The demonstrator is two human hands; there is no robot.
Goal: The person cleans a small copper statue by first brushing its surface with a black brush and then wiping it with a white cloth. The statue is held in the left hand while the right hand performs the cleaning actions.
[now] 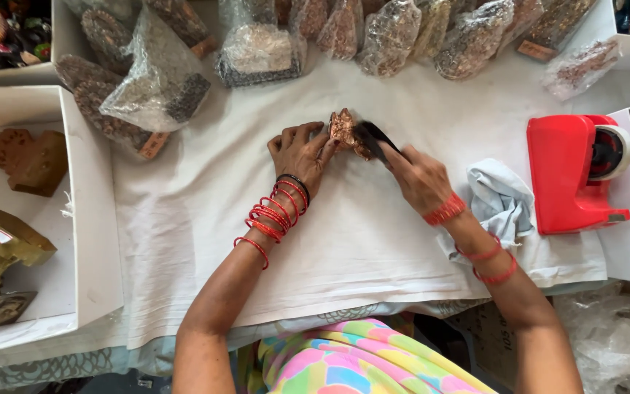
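1. Head view: left hand (302, 152) grips a copper figurine (345, 131) at mid-cloth; right hand (418, 177) is closed round a black brush (375, 138) laid against it
2. Brushing looks underway; bagged figurines (162, 80) lie beyond the figurine, unwrapped ones in the white box (96, 219) to its left
3. Open white cloth (359, 241) lies nearer the person; a red tape dispenser (566, 171) and grey rag (501, 201) crowd the right

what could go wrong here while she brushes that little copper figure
The left hand pinches the copper figure only at one side, so the dark brush in the right hand might knock it over. Dust may land on the white cloth. The bangles could snag on it.
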